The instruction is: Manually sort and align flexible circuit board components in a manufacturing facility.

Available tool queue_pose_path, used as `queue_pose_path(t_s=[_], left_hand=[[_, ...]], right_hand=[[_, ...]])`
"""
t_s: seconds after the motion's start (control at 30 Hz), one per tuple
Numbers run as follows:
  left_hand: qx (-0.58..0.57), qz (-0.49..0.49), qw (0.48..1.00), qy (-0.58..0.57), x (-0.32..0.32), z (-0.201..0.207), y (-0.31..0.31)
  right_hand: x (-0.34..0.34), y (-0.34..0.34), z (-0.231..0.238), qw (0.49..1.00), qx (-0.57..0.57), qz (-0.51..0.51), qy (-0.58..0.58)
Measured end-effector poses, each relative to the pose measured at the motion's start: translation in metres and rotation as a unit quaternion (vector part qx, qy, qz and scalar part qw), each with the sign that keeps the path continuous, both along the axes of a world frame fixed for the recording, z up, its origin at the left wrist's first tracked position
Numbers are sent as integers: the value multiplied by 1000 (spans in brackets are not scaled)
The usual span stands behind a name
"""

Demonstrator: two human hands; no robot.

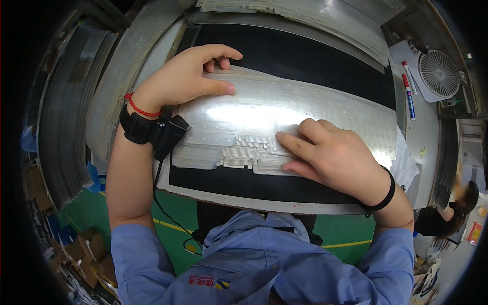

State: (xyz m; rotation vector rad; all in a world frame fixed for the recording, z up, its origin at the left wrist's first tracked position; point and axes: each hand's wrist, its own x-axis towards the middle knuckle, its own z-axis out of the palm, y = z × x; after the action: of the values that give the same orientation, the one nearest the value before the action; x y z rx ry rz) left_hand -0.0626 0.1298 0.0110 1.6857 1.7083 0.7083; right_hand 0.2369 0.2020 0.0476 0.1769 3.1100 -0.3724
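Observation:
A stack of thin clear plastic sheets (315,105), with small dots and comb-like lines along the near edge, lies on a black mat (305,53). Light glares off its middle. At the far left corner is my left hand (185,76); its thumb lies on the top sheet and the index finger stretches past the far edge, with the other fingers partly hidden. My right hand (333,155) rests palm down on the near right part. Its index fingertip and thumb touch the stepped near edges, spread apart, while the other fingers bend.
More clear sheets (300,18) are piled beyond the mat. Upright sheets (71,112) stand at the left. A white fan (438,74) and markers (409,96) sit at the right, a crumpled plastic bag (405,162) nearer. Another person (437,221) is at the far right. A cable (158,188) hangs from my left wrist.

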Motion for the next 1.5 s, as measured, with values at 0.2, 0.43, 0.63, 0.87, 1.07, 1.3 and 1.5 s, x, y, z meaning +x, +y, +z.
queue_pose_path(t_s=[0.2, 0.43, 0.63, 0.87, 1.07, 1.3, 1.5], left_hand=[[-5, -1, 1000, -11, 0, 0, 0], [-11, -1, 1000, -8, -1, -1, 1], [-14, 1, 1000, -4, -1, 0, 1], [17, -39, 999, 19, -4, 0, 0], [13, -22, 999, 20, -5, -1, 0], [46, 46, 996, 64, -11, -6, 1], [74, 105, 985, -116, -13, 0, 5]], right_hand=[[1, 2, 2, 1000, -1, 17, -24], [-1, 1, 1, 1000, 10, 10, -3], [-2, -1, 3, 1000, 0, -2, -29], [0, -1, -2, 1000, 7, 4, 3], [12, -5, 33, 997, -32, 55, 40], [26, 36, 50, 980, -54, -84, 170], [29, 84, 8, 985, -10, -143, 91]])
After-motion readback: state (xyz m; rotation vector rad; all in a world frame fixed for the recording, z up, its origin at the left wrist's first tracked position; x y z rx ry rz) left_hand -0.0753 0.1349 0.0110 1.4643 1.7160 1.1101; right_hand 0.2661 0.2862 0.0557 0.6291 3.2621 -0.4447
